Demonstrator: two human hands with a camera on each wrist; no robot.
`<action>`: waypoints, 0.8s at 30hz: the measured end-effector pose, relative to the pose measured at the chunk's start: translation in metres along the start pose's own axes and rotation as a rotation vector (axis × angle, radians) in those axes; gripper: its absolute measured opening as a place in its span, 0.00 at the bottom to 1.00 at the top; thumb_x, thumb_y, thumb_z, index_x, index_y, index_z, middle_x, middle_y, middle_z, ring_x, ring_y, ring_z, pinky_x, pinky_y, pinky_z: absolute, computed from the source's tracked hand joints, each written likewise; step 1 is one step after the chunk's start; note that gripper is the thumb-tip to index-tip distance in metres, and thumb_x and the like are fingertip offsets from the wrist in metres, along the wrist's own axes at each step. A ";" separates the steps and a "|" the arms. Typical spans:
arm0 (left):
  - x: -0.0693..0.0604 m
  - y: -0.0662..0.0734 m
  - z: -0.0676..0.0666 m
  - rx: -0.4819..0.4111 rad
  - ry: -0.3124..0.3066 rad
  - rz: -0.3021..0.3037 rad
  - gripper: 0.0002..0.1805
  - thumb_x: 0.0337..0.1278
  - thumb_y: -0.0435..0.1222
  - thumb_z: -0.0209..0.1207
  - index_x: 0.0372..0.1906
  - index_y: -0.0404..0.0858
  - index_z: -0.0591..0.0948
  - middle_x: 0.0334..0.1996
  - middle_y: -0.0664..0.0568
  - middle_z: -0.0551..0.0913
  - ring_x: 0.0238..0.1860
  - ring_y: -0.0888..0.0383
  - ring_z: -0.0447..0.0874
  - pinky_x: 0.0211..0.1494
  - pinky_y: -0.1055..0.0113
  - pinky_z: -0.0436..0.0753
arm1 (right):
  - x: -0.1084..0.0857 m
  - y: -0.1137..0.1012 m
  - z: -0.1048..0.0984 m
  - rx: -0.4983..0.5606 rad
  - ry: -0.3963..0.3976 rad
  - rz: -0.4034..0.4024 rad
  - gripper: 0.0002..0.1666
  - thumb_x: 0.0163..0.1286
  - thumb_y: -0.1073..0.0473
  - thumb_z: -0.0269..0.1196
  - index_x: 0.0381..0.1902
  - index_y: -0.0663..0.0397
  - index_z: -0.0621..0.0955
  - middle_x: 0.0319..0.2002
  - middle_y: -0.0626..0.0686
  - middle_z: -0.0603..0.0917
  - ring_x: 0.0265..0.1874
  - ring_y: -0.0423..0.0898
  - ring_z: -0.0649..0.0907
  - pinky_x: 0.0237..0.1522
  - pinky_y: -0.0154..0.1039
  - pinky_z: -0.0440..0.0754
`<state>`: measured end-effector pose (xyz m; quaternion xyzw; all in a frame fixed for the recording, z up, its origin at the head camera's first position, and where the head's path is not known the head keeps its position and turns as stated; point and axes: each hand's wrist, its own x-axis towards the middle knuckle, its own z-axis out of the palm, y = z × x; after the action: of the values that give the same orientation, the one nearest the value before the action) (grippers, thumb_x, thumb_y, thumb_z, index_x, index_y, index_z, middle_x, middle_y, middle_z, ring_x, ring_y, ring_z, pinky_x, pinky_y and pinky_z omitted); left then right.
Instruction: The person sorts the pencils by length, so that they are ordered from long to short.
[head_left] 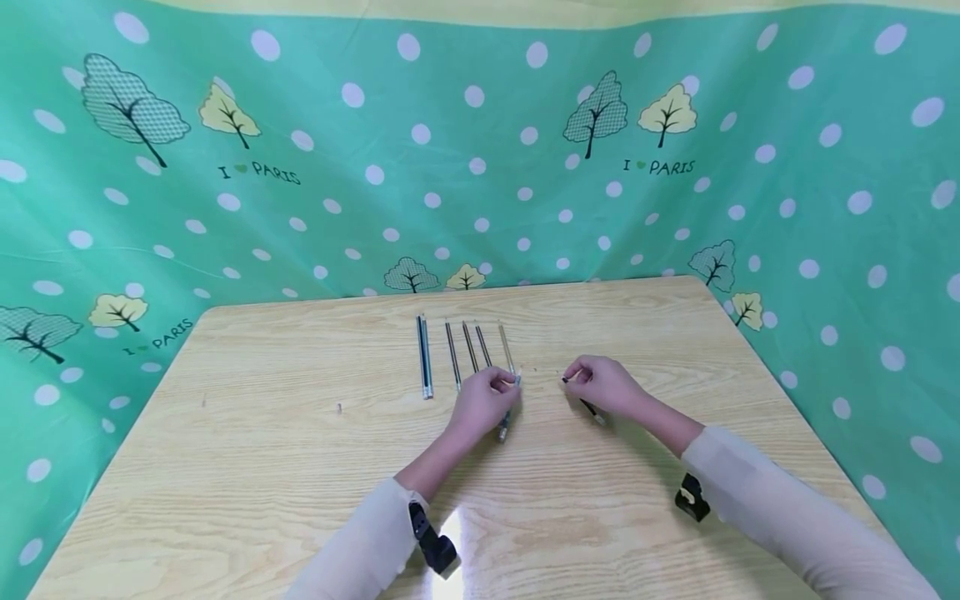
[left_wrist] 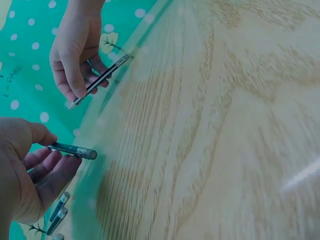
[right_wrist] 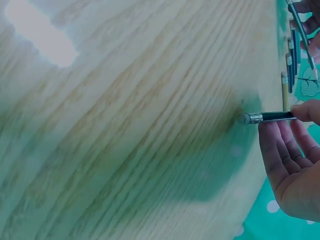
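My left hand [head_left: 482, 404] pinches a dark blue-green pencil [left_wrist: 75, 151] between thumb and fingers, its eraser end toward me. To its right, my right hand [head_left: 606, 385] pinches a dark pencil [right_wrist: 277, 116], tilted with the metal band and eraser end nearest me. The two hands are apart, both low over the wooden table. Just beyond the left hand lie several pencils in a row: a blue pair [head_left: 425, 358] side by side, dark pencils [head_left: 453, 354], and a tan one [head_left: 506, 346] on the right. The left hand hides the near ends of some.
The light wooden table [head_left: 262, 467] ends at the back and sides against a green dotted cloth [head_left: 480, 150]. A small bit [head_left: 339, 408] lies left of the pencils. Black wrist straps [head_left: 432, 537] sit on both sleeves.
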<state>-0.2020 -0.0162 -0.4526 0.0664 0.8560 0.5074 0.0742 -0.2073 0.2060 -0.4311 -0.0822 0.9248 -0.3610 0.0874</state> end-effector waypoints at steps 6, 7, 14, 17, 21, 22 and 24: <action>0.000 -0.004 -0.006 -0.069 0.027 -0.012 0.10 0.54 0.36 0.61 0.41 0.37 0.81 0.33 0.49 0.81 0.20 0.63 0.76 0.20 0.71 0.80 | 0.002 -0.007 -0.001 0.139 -0.021 0.086 0.13 0.63 0.61 0.61 0.44 0.62 0.78 0.28 0.53 0.80 0.21 0.42 0.78 0.24 0.37 0.80; -0.001 -0.005 -0.008 -0.086 0.032 -0.017 0.10 0.54 0.36 0.61 0.41 0.37 0.81 0.33 0.49 0.80 0.21 0.63 0.76 0.21 0.71 0.81 | 0.003 -0.008 -0.002 0.161 -0.024 0.099 0.14 0.63 0.60 0.61 0.45 0.62 0.78 0.29 0.54 0.80 0.22 0.42 0.79 0.25 0.39 0.82; -0.004 -0.007 -0.019 -0.215 0.056 -0.061 0.11 0.55 0.34 0.60 0.43 0.36 0.79 0.36 0.46 0.79 0.25 0.59 0.78 0.24 0.65 0.86 | 0.005 -0.013 0.000 0.227 -0.026 0.133 0.15 0.64 0.60 0.61 0.47 0.62 0.77 0.31 0.55 0.81 0.23 0.42 0.80 0.32 0.44 0.87; -0.005 -0.007 -0.023 -0.241 0.071 -0.085 0.12 0.55 0.35 0.60 0.44 0.36 0.79 0.37 0.45 0.79 0.26 0.58 0.79 0.25 0.65 0.86 | 0.006 -0.015 0.002 0.253 -0.018 0.145 0.16 0.63 0.60 0.61 0.47 0.62 0.77 0.32 0.57 0.82 0.22 0.42 0.81 0.32 0.44 0.87; -0.007 -0.007 -0.027 -0.262 0.086 -0.101 0.14 0.56 0.35 0.61 0.46 0.34 0.78 0.38 0.45 0.80 0.27 0.56 0.81 0.26 0.65 0.87 | 0.007 -0.020 0.004 0.304 -0.005 0.157 0.17 0.63 0.60 0.62 0.48 0.63 0.77 0.34 0.61 0.83 0.21 0.42 0.81 0.33 0.45 0.87; -0.007 -0.007 -0.028 -0.267 0.088 -0.104 0.14 0.55 0.35 0.61 0.46 0.34 0.78 0.37 0.45 0.80 0.27 0.56 0.81 0.26 0.65 0.87 | 0.007 -0.021 0.005 0.314 -0.003 0.159 0.18 0.63 0.60 0.62 0.48 0.63 0.77 0.34 0.61 0.83 0.21 0.42 0.81 0.33 0.45 0.87; -0.008 -0.007 -0.029 -0.275 0.093 -0.106 0.14 0.55 0.35 0.61 0.46 0.34 0.78 0.37 0.45 0.80 0.27 0.56 0.81 0.27 0.65 0.87 | 0.006 -0.024 0.006 0.334 0.002 0.162 0.18 0.63 0.60 0.62 0.48 0.64 0.77 0.34 0.62 0.83 0.21 0.42 0.81 0.33 0.45 0.87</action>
<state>-0.1996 -0.0457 -0.4448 -0.0131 0.7832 0.6177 0.0696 -0.2101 0.1832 -0.4194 0.0084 0.8558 -0.5014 0.1275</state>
